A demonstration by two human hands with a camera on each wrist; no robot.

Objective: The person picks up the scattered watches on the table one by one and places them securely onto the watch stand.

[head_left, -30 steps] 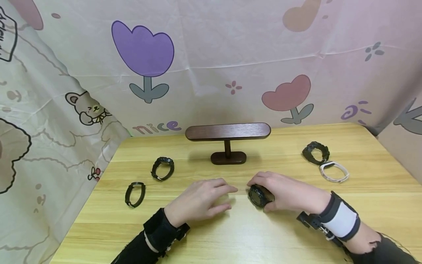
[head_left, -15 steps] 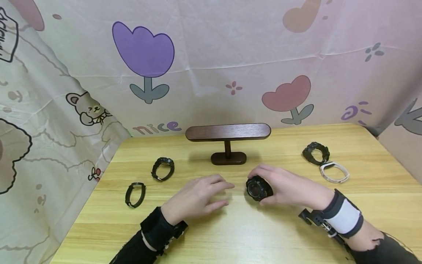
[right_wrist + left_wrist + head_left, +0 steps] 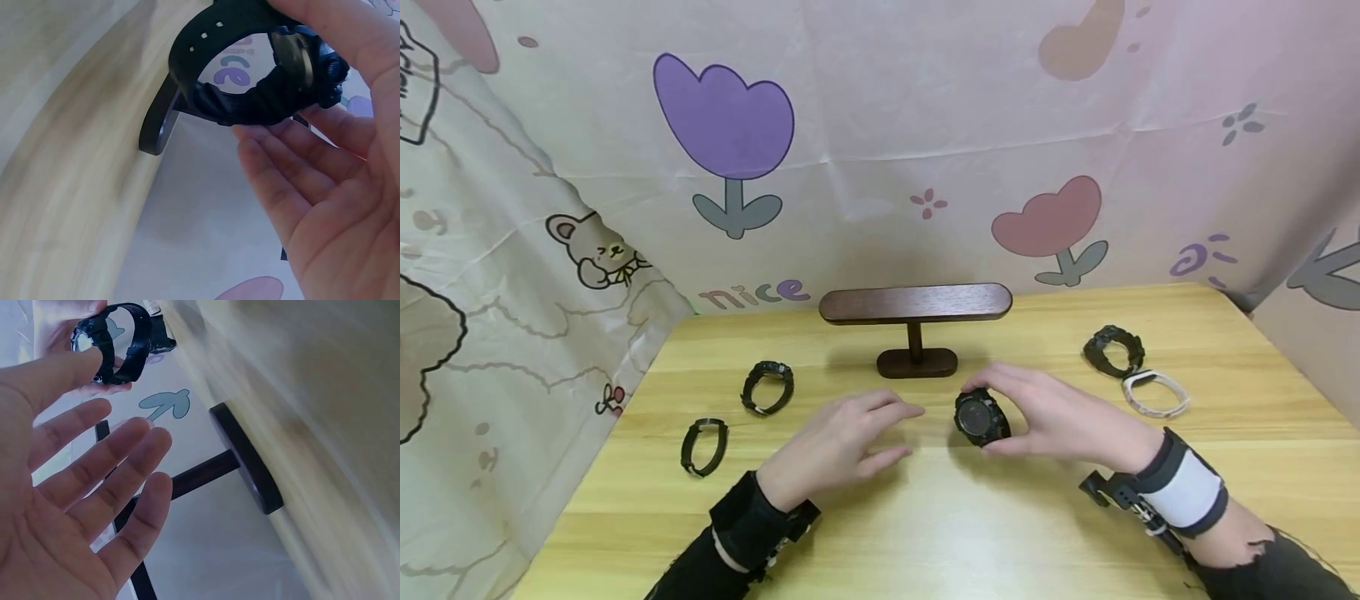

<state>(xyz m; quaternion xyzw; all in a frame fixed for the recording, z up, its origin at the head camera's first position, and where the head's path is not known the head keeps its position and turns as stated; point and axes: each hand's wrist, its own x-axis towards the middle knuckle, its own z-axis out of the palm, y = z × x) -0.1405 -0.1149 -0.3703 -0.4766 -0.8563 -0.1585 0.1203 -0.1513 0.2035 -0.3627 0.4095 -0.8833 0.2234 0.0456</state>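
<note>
A black sport watch [image 3: 979,417] is held just above the wooden table [image 3: 970,533], and my right hand [image 3: 1000,419] grips it between thumb and fingers. In the right wrist view the watch [image 3: 250,69] has its strap closed into a loop at the fingertips of that hand [image 3: 325,187]. My left hand [image 3: 895,432] hovers open just left of the watch with spread fingers, holding nothing. Seen from the left wrist, the open palm [image 3: 75,487] faces the watch [image 3: 112,344]. A dark wooden T-bar stand [image 3: 916,304] is right behind both hands.
Two black watches [image 3: 767,386] [image 3: 703,444] lie at the left of the table. Another black watch [image 3: 1112,350] and a white band [image 3: 1153,392] lie at the right. Printed cloth walls [image 3: 880,150] close in the back and sides.
My right hand has lifted the black watch off the table and carried it a little away, towards the stand. My left hand has drawn slightly back and to the left.
</note>
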